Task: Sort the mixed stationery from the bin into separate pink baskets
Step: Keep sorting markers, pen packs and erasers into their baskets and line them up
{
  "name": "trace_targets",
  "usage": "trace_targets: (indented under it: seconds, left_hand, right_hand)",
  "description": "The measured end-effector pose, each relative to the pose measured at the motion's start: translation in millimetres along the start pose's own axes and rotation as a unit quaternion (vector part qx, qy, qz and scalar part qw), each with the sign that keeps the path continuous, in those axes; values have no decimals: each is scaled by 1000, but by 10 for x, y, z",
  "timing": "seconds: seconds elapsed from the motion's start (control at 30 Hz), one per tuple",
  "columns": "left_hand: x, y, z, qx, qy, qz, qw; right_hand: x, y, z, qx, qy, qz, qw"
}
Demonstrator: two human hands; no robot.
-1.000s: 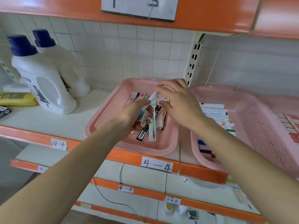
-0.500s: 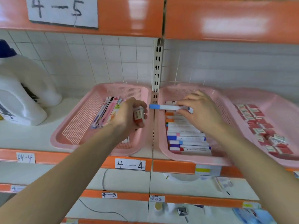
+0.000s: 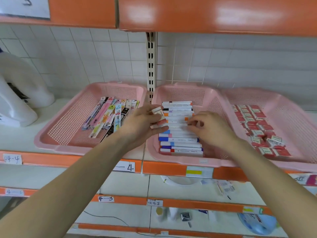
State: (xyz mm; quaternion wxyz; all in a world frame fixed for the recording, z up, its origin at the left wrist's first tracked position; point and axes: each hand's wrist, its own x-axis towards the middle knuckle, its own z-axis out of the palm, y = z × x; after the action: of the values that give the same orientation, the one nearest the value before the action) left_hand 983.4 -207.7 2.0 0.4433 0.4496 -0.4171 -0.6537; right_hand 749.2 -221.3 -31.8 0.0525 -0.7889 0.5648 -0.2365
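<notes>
Three pink baskets stand side by side on the shelf. The left basket [image 3: 56, 134] holds several flat packaged pens [image 3: 109, 115]. The middle basket [image 3: 211, 100] holds a row of white markers [image 3: 180, 143] with coloured ends. The right basket [image 3: 291, 117] holds many small red and white erasers [image 3: 253, 121]. My left hand [image 3: 142, 124] hovers between the left and middle baskets and grips a few small erasers [image 3: 158, 117]. My right hand [image 3: 211, 129] is over the marker row, fingers curled down onto a marker in the middle of the row.
White detergent bottles [image 3: 18, 100] stand at the far left of the shelf. An orange shelf [image 3: 205, 14] hangs overhead, and a slotted upright [image 3: 151, 66] runs behind the basket gap. Lower shelves carry small items and a blue bag [image 3: 257, 222].
My right hand carried the marker from above the basket down into the row of markers. My left hand, still holding erasers, moved right toward the middle basket. The view panned right.
</notes>
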Motion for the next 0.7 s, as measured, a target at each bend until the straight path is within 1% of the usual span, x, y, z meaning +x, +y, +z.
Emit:
trace_targets:
  seconds: [0.1,0.2,0.3,0.5,0.6,0.7]
  left_hand:
    - [9,-67,177,49,20,17,998]
    - [14,-136,414,64,27,28,997]
    - [12,-218,662,62,14,36,997]
    - [62,-369,1090,50,-2,35,998]
    - [109,-398,1251,30,-14,5,999]
    - [151,-418,1361,8,-9,-20,1000]
  right_hand:
    - [-63,-141,-130,55,67,-28,996]
    - [-154,-270,-247,97,63,-29,993]
    - [-240,-257,-268,89,51,-14,995]
    - [-449,-12,-383,96,84,40,991]
    - [-536,137,-498,81,103,84,988]
    - [-626,379,-690,69,123,146,979]
